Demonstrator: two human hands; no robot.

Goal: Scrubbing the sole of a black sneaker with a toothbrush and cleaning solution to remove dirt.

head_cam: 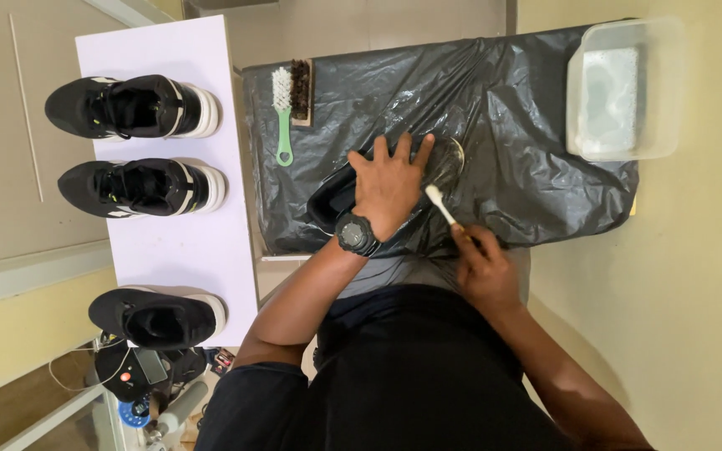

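My left hand (388, 182), with a black watch on the wrist, lies flat on top of a black shoe (332, 196) and presses it down on a black plastic sheet (511, 108). My right hand (482, 266) grips the handle of a small white-headed brush (440, 203). The brush head rests against the side of the shoe, just right of my left hand. Most of the shoe is hidden under my left hand.
A green-handled brush (282, 113) and a brown wooden brush (301, 90) lie at the sheet's left edge. A clear plastic tub (624, 88) with water stands at the right. Three black shoes (131, 107) (139, 185) (156, 316) sit on a white table (181, 242) to the left.
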